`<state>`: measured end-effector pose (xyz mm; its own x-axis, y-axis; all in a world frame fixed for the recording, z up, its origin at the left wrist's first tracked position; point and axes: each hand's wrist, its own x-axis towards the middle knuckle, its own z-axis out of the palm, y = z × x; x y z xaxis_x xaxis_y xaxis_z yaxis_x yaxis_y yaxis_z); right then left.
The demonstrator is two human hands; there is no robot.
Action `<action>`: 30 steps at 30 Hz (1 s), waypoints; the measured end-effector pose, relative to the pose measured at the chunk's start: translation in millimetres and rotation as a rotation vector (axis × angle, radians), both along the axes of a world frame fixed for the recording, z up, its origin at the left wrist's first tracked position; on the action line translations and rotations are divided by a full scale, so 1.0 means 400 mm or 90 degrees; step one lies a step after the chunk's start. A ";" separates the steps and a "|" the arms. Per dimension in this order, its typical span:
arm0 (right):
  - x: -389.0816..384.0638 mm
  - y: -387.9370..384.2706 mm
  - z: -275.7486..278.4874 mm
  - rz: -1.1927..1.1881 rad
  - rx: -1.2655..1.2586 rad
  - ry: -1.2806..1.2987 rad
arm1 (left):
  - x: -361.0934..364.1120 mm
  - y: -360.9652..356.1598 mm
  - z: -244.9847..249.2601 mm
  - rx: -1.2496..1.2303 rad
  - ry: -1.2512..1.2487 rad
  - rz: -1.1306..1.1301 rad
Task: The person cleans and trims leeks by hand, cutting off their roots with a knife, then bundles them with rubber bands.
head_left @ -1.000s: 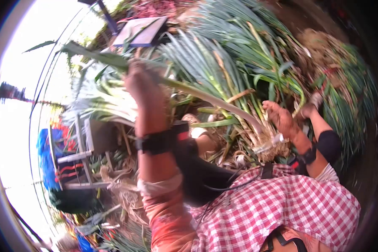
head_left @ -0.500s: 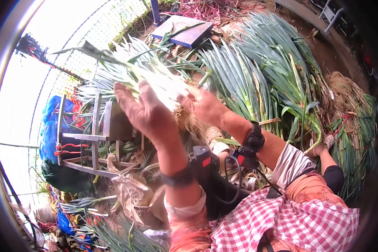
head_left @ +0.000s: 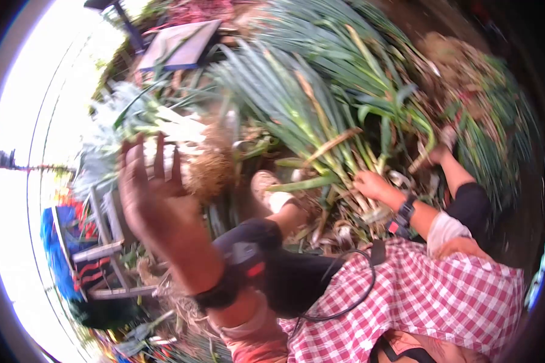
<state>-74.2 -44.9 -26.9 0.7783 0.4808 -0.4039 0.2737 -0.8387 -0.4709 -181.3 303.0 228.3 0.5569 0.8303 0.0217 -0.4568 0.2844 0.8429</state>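
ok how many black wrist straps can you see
2. The left strap is just behind the spread left hand; the right strap is just behind the right hand, which is at the base of the green stalks.

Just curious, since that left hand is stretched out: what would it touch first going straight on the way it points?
The left hand would probably meet the pale-stemmed leeks heaped beyond its spread fingers, though depth is unclear, so it might pass over them.

bright daylight left; metal frame; brown ground
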 end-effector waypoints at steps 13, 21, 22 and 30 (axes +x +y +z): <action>-0.044 -0.046 -0.148 -0.197 -0.110 -0.130 | 0.111 -0.084 -0.014 0.069 0.126 -0.171; 0.015 -0.048 -0.107 -0.264 -0.044 0.100 | 0.190 -0.194 0.010 0.121 0.251 -0.198; 0.016 -0.050 -0.111 -0.328 0.037 0.098 | 0.198 -0.212 0.013 0.112 0.259 -0.202; 0.094 -0.089 0.239 -0.321 0.598 0.387 | 0.257 -0.304 -0.092 0.085 0.285 -0.447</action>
